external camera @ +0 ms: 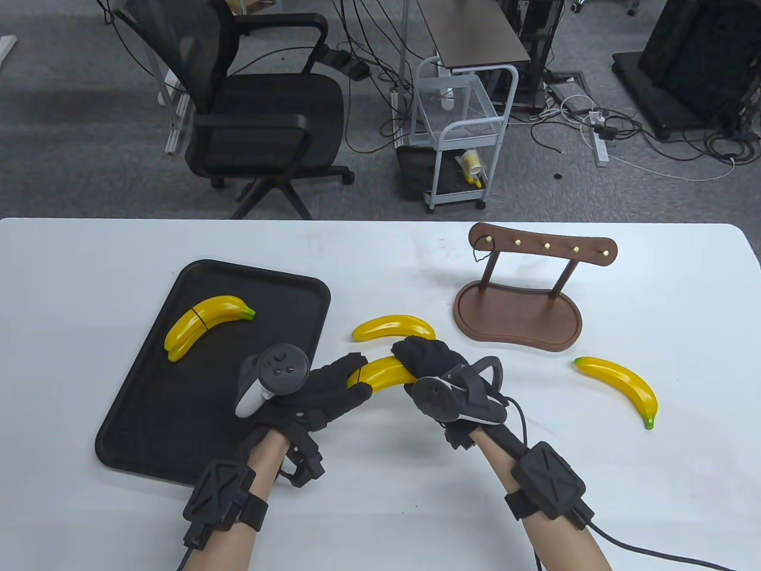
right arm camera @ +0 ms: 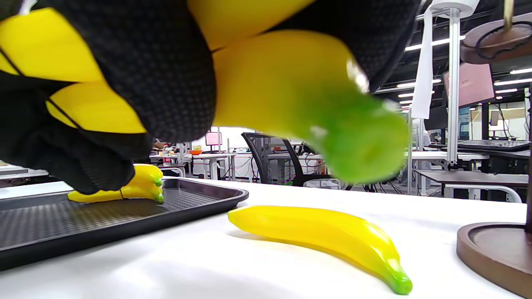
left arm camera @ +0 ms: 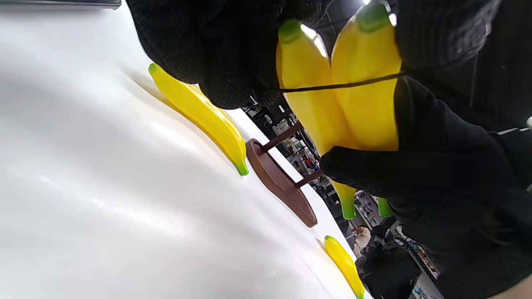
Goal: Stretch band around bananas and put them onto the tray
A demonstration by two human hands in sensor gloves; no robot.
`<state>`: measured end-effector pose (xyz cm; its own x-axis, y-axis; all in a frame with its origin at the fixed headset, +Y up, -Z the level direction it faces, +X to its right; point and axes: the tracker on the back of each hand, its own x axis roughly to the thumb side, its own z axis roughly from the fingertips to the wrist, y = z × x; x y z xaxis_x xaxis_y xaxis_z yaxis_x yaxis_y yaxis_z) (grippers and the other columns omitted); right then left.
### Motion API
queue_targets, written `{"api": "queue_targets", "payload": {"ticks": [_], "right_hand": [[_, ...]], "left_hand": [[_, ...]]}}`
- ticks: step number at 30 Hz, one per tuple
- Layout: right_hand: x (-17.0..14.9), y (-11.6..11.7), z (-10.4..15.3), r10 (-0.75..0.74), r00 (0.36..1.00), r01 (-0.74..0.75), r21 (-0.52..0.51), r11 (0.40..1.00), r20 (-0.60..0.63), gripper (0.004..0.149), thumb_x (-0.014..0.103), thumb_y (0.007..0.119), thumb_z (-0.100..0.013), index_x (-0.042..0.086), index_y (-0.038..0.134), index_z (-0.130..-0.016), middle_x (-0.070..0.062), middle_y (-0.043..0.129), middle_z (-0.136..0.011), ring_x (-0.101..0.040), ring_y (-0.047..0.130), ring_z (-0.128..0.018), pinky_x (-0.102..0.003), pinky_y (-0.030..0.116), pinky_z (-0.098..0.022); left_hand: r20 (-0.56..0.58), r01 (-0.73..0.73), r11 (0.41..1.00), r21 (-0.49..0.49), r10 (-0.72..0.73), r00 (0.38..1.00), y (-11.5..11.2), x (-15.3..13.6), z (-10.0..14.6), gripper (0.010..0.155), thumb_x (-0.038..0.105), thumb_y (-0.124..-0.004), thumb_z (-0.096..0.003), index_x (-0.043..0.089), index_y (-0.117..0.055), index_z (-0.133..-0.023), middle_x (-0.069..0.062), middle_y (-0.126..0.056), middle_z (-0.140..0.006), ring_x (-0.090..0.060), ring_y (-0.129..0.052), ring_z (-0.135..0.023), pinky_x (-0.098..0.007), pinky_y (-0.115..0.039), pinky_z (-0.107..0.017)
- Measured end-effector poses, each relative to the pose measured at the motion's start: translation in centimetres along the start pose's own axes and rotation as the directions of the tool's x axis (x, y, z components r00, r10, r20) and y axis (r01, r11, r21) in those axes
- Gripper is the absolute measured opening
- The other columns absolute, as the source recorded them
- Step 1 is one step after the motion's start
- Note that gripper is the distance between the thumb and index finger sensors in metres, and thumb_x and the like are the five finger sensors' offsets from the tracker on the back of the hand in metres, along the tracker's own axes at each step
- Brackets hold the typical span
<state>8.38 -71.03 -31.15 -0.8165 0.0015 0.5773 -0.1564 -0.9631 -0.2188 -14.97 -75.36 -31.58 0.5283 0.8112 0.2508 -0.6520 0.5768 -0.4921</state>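
While the table view shows what looks like a single glossy yellow plastic banana between the gloves, the left wrist view reveals a pair of yellow bananas (left arm camera: 341, 104) lying side by side, lifted clear of the white table (external camera: 380, 511), with a thin black elastic band (left arm camera: 332, 87) stretched straight across both of them. The left hand (external camera: 324, 395) has its black-gloved fingers curled round one end of the pair, and the right hand (external camera: 434, 366) curls over the other end, so both are gripping the fruit; the band runs between the gloves, though I cannot tell which fingers pinch it. Only from above can I see the whole black rectangular plastic tray (external camera: 148, 428) to the left, carrying an already banded pair of bananas (external camera: 205, 318); the right wrist view catches that pair low and far off. A loose yellow banana (external camera: 393, 327) lies on the table just beyond the hands, another loose banana (external camera: 624, 386) sits well to the right, and a dark brown wooden hook stand (external camera: 517, 315) stands behind them.
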Motion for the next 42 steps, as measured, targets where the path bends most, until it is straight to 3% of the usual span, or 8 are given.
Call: {"api": "queue_targets", "payload": {"ticks": [13, 22, 25, 30, 42], "right_hand": [[2.2, 0.3, 0.3, 0.043, 0.997, -0.041, -0.023, 0.999, 0.07, 0.07, 0.03, 0.094, -0.043, 0.012, 0.061, -0.103, -0.014, 0.074, -0.102, -0.038, 0.088, -0.08, -0.049, 0.082, -0.055], [2.1, 0.1, 0.2, 0.039, 0.996, -0.038, -0.022, 0.999, 0.078, 0.072, 0.033, 0.09, -0.046, 0.014, 0.054, -0.106, -0.012, 0.068, -0.105, -0.035, 0.084, -0.084, -0.046, 0.081, -0.058], [1.6, 0.0, 0.2, -0.018, 0.996, 0.018, 0.0, 1.0, 0.083, 0.073, 0.035, 0.087, -0.047, 0.016, 0.051, -0.108, -0.01, 0.065, -0.107, -0.036, 0.081, -0.088, -0.047, 0.079, -0.06], [0.4, -0.1, 0.2, -0.242, 0.968, 0.24, 0.041, 0.97, 0.064, 0.076, 0.047, 0.081, -0.049, 0.016, 0.046, -0.11, -0.013, 0.059, -0.112, -0.04, 0.075, -0.093, -0.05, 0.075, -0.062], [-3.4, 1.3, 0.2, -0.581, 0.809, 0.588, 0.123, 0.8, -0.088, 0.091, 0.064, 0.072, -0.046, 0.01, 0.043, -0.113, -0.02, 0.056, -0.113, -0.045, 0.072, -0.095, -0.054, 0.073, -0.062]], "left_hand": [[-0.008, 0.019, 0.999, -0.04, -0.019, 1.0, -0.1, 0.0, -0.1, 0.087, 0.061, -0.068, -0.0546, 0.003, -0.047, -0.116, -0.02, -0.07, -0.115, -0.043, -0.08, -0.102, -0.058, -0.063, -0.077], [-0.017, 0.0, 1.0, 0.024, 0.001, 1.0, 0.2, -0.3, 0.1, 0.084, 0.061, -0.075, -0.0555, 0.008, -0.048, -0.116, -0.016, -0.07, -0.115, -0.04, -0.08, -0.102, -0.056, -0.062, -0.078], [-0.016, 0.007, 0.999, 0.031, -0.007, 1.0, 0.3, -0.2, 0.1, 0.084, 0.061, -0.076, -0.0554, 0.01, -0.048, -0.116, -0.014, -0.069, -0.116, -0.039, -0.079, -0.103, -0.056, -0.062, -0.079], [-0.007, 0.038, 0.998, 0.043, -0.037, 0.999, 0.6, 0.0, 0.3, 0.084, 0.06, -0.078, -0.0548, 0.012, -0.048, -0.116, -0.013, -0.068, -0.118, -0.039, -0.077, -0.104, -0.055, -0.061, -0.08], [0.023, 0.132, 0.988, 0.084, -0.134, 0.991, 1.1, 1.3, 0.6, 0.082, 0.059, -0.079, -0.0534, 0.018, -0.046, -0.116, -0.007, -0.064, -0.12, -0.036, -0.072, -0.108, -0.053, -0.057, -0.082]]}}
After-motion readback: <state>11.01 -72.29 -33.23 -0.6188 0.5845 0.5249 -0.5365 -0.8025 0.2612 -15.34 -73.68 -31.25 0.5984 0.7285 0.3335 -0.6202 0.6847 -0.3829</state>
